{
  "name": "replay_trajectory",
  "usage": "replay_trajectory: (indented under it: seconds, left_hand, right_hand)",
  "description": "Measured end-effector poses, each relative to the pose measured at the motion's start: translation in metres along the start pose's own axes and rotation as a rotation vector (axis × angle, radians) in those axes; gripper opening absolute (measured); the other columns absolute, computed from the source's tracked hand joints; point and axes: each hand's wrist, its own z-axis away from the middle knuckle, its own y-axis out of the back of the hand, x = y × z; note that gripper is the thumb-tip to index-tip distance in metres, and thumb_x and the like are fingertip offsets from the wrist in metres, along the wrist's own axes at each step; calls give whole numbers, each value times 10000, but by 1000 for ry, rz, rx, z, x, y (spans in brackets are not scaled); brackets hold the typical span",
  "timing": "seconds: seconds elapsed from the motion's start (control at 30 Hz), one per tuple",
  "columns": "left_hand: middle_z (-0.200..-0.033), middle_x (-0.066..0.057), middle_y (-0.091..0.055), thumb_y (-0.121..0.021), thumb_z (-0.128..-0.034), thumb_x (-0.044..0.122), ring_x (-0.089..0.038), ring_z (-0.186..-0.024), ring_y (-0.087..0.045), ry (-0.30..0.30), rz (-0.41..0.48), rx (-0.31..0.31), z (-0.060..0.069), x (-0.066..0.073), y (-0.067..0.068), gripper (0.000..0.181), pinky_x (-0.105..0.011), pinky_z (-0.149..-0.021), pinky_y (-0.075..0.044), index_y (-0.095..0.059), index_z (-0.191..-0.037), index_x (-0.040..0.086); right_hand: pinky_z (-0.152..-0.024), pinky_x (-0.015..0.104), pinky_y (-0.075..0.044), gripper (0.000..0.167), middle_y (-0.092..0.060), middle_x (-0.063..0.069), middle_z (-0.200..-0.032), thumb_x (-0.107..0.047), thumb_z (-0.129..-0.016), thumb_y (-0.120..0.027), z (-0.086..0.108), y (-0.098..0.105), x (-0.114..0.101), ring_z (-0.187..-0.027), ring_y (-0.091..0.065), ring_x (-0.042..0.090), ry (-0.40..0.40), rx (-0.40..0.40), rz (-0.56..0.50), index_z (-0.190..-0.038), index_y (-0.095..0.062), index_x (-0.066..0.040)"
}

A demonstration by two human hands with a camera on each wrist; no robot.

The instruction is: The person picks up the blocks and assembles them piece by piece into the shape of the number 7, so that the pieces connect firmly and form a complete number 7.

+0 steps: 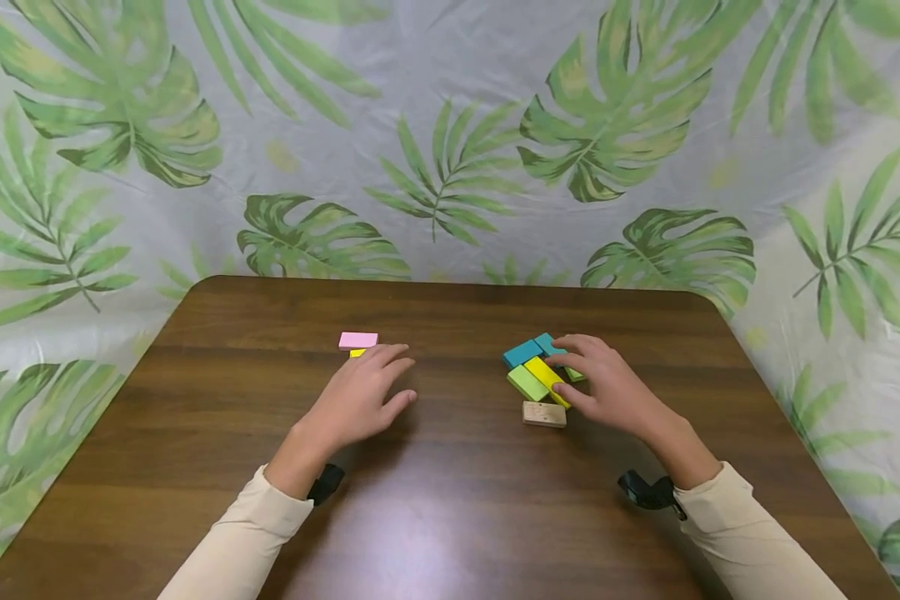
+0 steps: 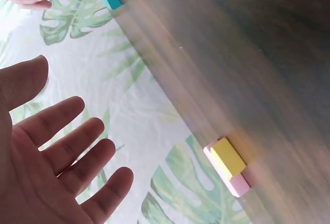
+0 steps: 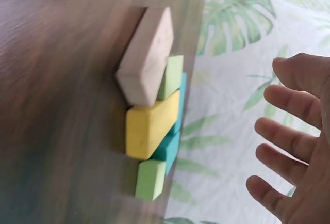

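My left hand (image 1: 362,395), fingers spread and holding nothing, hovers beside a pink block (image 1: 358,340) and a yellow block (image 1: 357,353), which it partly covers in the head view. In the left wrist view the yellow block (image 2: 228,157) lies against the pink one (image 2: 240,185). My right hand (image 1: 607,383) has its fingers apart over a cluster: teal blocks (image 1: 522,353), green blocks (image 1: 527,382), a yellow block (image 1: 546,380) and a plain wooden block (image 1: 543,414). The right wrist view shows its fingers (image 3: 289,146) clear of the yellow block (image 3: 151,126).
Both block groups lie on a brown wooden table (image 1: 435,500), left and right of its middle. A leaf-patterned cloth (image 1: 465,167) hangs behind the table's far edge. Dark wrist devices (image 1: 647,490) sit below both wrists.
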Motion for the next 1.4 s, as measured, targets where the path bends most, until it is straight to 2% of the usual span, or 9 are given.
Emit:
replay_trajectory:
  seconds: [0.27, 0.43, 0.63, 0.77, 0.9, 1.0, 1.2, 1.4]
  left_hand:
    - [-1368, -151, -614, -682, -924, 281, -331, -1256, -587, -27, 7, -6, 1, 1, -5, 426, -484, -1015, -497, -656, -1262, 23]
    - [-1364, -138, -620, -677, -931, 277, -318, -1245, -596, -56, 24, -22, -6, 7, -11, 401, -470, -1006, -508, -670, -1249, 32]
    - [-1350, -93, -634, -681, -931, 248, -291, -1224, -607, -109, -19, -58, -27, 18, -27, 377, -454, -940, -538, -665, -1264, 70]
    - [-1335, -51, -641, -671, -934, 222, -259, -1205, -610, -185, -90, -87, -47, 28, -44, 361, -430, -901, -546, -656, -1272, 95]
    - [-1380, -31, -614, -652, -948, 237, -231, -1245, -590, -267, -140, -132, -63, 38, -57, 383, -415, -919, -536, -634, -1313, 120]
    - [-1450, -11, -561, -633, -964, 266, -214, -1291, -559, -304, -174, -180, -74, 45, -64, 413, -402, -960, -514, -599, -1359, 153]
    - [-1566, 29, -438, -585, -996, 284, -203, -1399, -470, -341, -206, -297, -91, 58, -70, 452, -409, -1105, -431, -520, -1439, 222]
    - [-1596, 47, -394, -549, -1015, 267, -192, -1453, -410, -350, -217, -385, -100, 67, -75, 448, -385, -1185, -351, -498, -1459, 238]
  right_hand:
    - [-992, 623, -436, 356, -614, 207, -1314, -165, -853, -765, 13, -2, 5, -1249, -524, 410, 16, -2, 14, -1180, -703, -38]
    - [-974, 604, -456, 357, -627, 182, -1291, -161, -855, -765, 17, -3, 5, -1221, -548, 399, 15, -24, 15, -1185, -704, -40]
    - [-978, 563, -485, 336, -653, 143, -1256, -164, -866, -753, 21, -10, 5, -1187, -583, 356, 9, -77, 15, -1181, -704, -57]
    - [-975, 535, -504, 343, -671, 124, -1230, -177, -859, -758, 23, -15, 3, -1156, -612, 326, 23, -103, 21, -1178, -706, -62]
    - [-960, 497, -522, 322, -681, 90, -1201, -196, -852, -767, 23, -20, 1, -1123, -627, 282, 25, -128, 25, -1151, -716, -87]
    - [-953, 473, -528, 304, -685, 58, -1183, -207, -858, -761, 24, -22, 0, -1105, -627, 249, 12, -155, 28, -1141, -720, -104]
    - [-953, 455, -529, 312, -684, 32, -1174, -227, -870, -752, 27, -25, 0, -1107, -624, 228, 9, -189, 38, -1155, -711, -107]
    - [-942, 446, -531, 301, -682, 34, -1167, -226, -869, -755, 29, -26, 0, -1104, -628, 228, 23, -188, 39, -1144, -711, -113]
